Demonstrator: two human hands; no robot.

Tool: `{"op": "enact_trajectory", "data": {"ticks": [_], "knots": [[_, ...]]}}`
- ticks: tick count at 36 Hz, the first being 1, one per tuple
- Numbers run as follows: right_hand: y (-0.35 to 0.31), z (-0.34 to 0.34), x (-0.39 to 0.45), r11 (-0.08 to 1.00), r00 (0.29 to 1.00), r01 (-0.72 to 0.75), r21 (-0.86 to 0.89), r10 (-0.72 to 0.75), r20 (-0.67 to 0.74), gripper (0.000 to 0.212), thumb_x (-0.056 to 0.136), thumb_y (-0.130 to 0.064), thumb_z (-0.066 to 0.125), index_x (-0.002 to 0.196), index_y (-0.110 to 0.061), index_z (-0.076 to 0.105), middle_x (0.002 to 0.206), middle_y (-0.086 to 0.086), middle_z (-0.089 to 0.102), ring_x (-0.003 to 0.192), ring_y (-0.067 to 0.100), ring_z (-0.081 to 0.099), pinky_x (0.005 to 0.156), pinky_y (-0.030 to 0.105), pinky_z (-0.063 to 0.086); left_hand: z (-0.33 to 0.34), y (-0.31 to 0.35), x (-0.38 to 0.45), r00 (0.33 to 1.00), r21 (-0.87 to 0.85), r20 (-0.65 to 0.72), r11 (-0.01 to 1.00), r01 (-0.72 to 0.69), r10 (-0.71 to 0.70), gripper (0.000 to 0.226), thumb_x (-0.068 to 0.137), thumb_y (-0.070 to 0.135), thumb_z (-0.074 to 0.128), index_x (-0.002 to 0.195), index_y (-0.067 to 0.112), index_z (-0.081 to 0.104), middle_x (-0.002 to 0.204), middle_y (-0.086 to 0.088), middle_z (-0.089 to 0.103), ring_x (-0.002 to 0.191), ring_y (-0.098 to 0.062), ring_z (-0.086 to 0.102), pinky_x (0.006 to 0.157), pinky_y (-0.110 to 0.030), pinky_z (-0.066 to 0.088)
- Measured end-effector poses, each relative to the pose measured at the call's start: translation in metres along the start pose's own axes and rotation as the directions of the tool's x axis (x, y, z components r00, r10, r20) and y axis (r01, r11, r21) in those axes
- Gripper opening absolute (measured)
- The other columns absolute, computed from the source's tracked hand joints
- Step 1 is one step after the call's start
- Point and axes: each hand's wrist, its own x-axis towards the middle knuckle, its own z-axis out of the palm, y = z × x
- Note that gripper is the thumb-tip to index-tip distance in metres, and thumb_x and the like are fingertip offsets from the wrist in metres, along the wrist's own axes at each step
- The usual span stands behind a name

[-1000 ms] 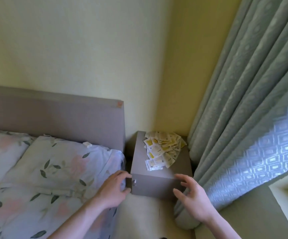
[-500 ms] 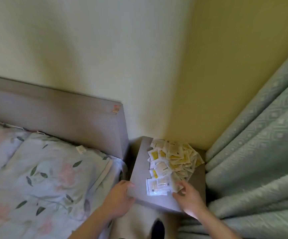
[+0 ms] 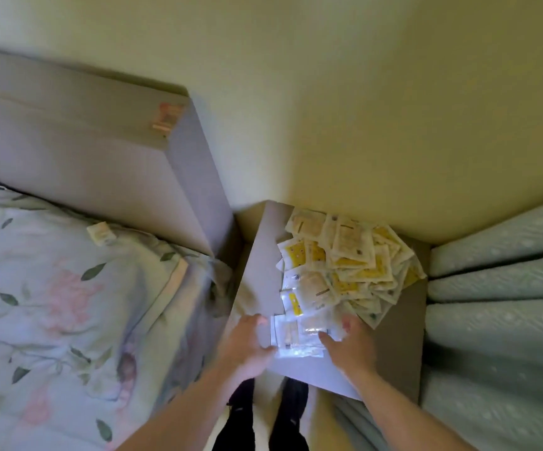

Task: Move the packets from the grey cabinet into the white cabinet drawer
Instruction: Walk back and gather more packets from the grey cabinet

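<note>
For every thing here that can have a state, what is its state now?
packets: heaped loosely on the cabinet top, none lifted clear.
grey cabinet: drawer state not visible.
left hand: at the nearest packets' left edge, grip unclear.
right hand: fingers on the nearest packets, grip unclear.
curtain: hanging in folds.

Yellow-and-white packets [image 3: 338, 271] lie in an overlapping heap atop the grey cabinet [image 3: 400, 327], spread toward its back

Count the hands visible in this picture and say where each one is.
2. The left hand is at the grey cabinet's front left edge; the right hand rests on the nearest packets. None seems hidden.
</note>
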Motion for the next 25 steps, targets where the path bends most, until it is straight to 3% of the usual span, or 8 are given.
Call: {"op": "enact_trajectory", "data": {"ticks": [6,9,12,16,19,21,25], "knots": [[0.015,0.036,0.033,0.995,0.992,-0.069,0.077,0.077,-0.104,0.07,0.079,-0.039,0.082,0.135,-0.015,0.048,0.135,0.005,0.051,0.111,0.026,0.059,0.082,0.033,0.045,0.041,-0.012,0.042,0.995,0.057,-0.061,0.995,-0.078,0.081,0.061,0.081,0.044,0.077,0.133,0.035,0.048,0.121,0.012,0.05,0.103,-0.011,0.057,0.086,-0.024,0.051],[0.019,0.047,0.045,0.99,0.981,-0.077,0.114,0.096,-0.166,0.064,0.071,-0.041,0.087,0.119,-0.018,0.052,0.115,0.002,0.062,0.088,0.019,0.059,0.071,0.03,0.044,0.055,-0.014,0.052,0.985,0.083,-0.109,0.988,-0.128,0.136,0.062,0.077,0.047,0.079,0.13,0.038,0.049,0.122,0.017,0.048,0.097,-0.008,0.056,0.081,-0.022,0.049],[0.022,0.05,0.052,0.99,0.984,-0.078,0.121,0.095,-0.148,0.045,0.072,-0.041,0.086,0.101,-0.02,0.059,0.088,-0.005,0.068,0.075,0.016,0.062,0.064,0.029,0.044,0.062,-0.012,0.054,0.985,0.068,-0.118,0.99,-0.12,0.127,0.059,0.076,0.046,0.08,0.126,0.037,0.05,0.108,0.019,0.049,0.093,-0.007,0.053,0.079,-0.023,0.047],[0.034,0.049,0.05,0.981,0.994,-0.079,0.176,0.092,-0.064,0.021,0.083,-0.036,0.078,0.089,-0.019,0.067,0.081,-0.001,0.07,0.077,0.02,0.066,0.065,0.03,0.048,0.068,-0.017,0.052,0.991,0.065,-0.099,0.994,-0.085,0.092,0.044,0.082,0.038,0.077,0.117,0.034,0.051,0.086,0.015,0.057,0.083,-0.006,0.057,0.074,-0.028,0.05],[0.045,0.037,0.043,0.961,0.991,-0.096,0.258,0.117,-0.066,0.02,0.088,-0.026,0.073,0.082,-0.009,0.065,0.079,0.01,0.068,0.071,0.025,0.061,0.061,0.029,0.042,0.067,-0.022,0.049,0.989,0.059,-0.137,0.997,-0.055,0.063,0.025,0.086,0.034,0.075,0.104,0.035,0.057,0.08,0.018,0.062,0.074,0.001,0.057,0.066,-0.023,0.048],[0.053,0.025,0.035,0.946,0.988,-0.106,0.305,0.135,-0.075,0.02,0.088,-0.022,0.072,0.076,-0.009,0.063,0.072,0.008,0.063,0.067,0.022,0.055,0.06,0.03,0.038,0.064,-0.025,0.047,0.985,0.01,-0.171,0.999,-0.036,0.037,0.017,0.086,0.03,0.076,0.092,0.033,0.061,0.078,0.02,0.064,0.072,0.004,0.059,0.065,-0.022,0.051],[0.071,0.003,0.02,0.947,0.985,-0.086,0.31,0.128,-0.116,0.011,0.092,-0.022,0.068,0.084,-0.015,0.067,0.084,0.004,0.07,0.082,0.027,0.065,0.068,0.034,0.046,0.054,-0.035,0.043,0.968,-0.078,-0.253,0.997,-0.031,0.01,0.021,0.084,0.018,0.076,0.081,0.032,0.061,0.074,0.017,0.064,0.069,-0.001,0.061,0.065,-0.027,0.054]]}}
